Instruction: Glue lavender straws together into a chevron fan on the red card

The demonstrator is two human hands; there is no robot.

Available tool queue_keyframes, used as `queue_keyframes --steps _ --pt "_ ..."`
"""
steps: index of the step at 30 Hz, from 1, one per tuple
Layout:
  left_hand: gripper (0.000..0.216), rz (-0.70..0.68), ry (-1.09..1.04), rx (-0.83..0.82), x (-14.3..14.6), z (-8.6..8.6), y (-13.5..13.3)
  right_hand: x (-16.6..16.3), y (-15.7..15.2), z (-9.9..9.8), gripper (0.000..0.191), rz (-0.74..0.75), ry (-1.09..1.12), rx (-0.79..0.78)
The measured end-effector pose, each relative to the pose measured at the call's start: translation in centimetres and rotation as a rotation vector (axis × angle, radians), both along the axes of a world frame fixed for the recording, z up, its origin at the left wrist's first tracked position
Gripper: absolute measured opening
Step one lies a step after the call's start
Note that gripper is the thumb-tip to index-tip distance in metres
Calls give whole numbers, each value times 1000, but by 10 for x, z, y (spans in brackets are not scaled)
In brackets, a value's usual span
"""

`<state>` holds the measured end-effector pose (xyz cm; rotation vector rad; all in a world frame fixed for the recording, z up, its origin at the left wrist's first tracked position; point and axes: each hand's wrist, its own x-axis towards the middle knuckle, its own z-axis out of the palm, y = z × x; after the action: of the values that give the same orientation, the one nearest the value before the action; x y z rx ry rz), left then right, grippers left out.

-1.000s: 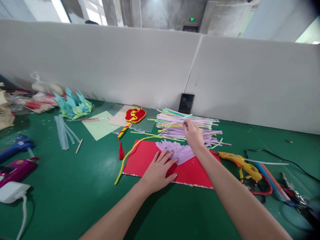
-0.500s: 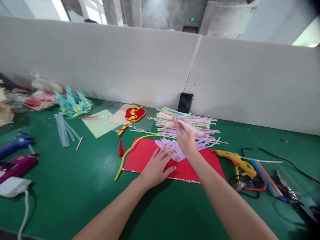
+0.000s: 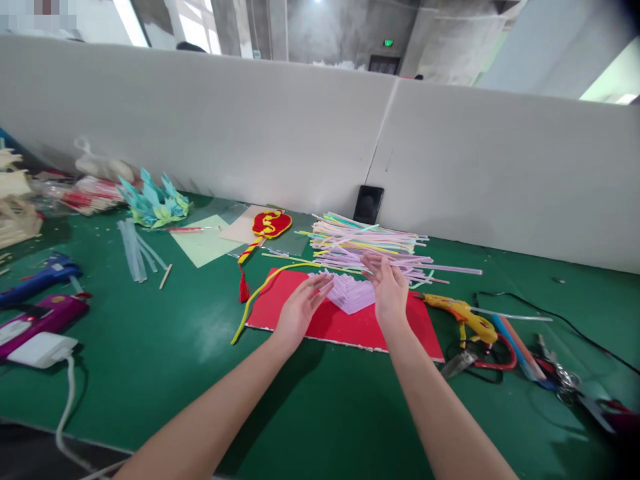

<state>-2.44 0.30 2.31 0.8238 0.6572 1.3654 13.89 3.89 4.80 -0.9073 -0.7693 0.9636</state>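
Note:
On the green table lies a red board with a ragged white front edge. A lilac woven piece, made of flat strips and pointed toward me, sits on it. My left hand is at the woven piece's left side, fingers stretched and slightly apart. At its right edge is my right hand, fingers extended and nothing visible in them. Behind both is a pile of pastel strips, one lilac strip sticking out to the right. A yellow fuzzy stem curves along the board's left.
On the right are a yellow glue gun, red-handled scissors and keys. A phone leans on the partition. Leftward lie a red fan ornament, clear glue sticks, a folded-paper piece and a blue glue gun.
My right hand has lowered from above the strips and its pinch has opened. My left hand has lifted and turned beside the woven piece. A lilac strip now juts from the pile's right.

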Motion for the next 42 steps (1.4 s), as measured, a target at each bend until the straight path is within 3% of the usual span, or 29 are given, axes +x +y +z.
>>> queue_keyframes --steps 4,7,14,20,25,42 --pt "27 -81 -200 -225 -6 5 4 15 -22 -9 26 -19 87 -56" --pt "26 -74 -259 -274 -10 8 6 24 -37 -18 25 -22 103 -61" --pt "25 33 -110 -141 -10 5 10 34 -48 -42 24 48 188 -102" --pt "46 100 16 -65 -11 4 14 35 -46 -42 22 85 217 -138" --pt "47 136 104 -38 -15 3 15 40 -45 -44 19 76 251 -156" --pt "35 185 31 -61 -26 3 25 43 -43 -49 21 102 257 -187"
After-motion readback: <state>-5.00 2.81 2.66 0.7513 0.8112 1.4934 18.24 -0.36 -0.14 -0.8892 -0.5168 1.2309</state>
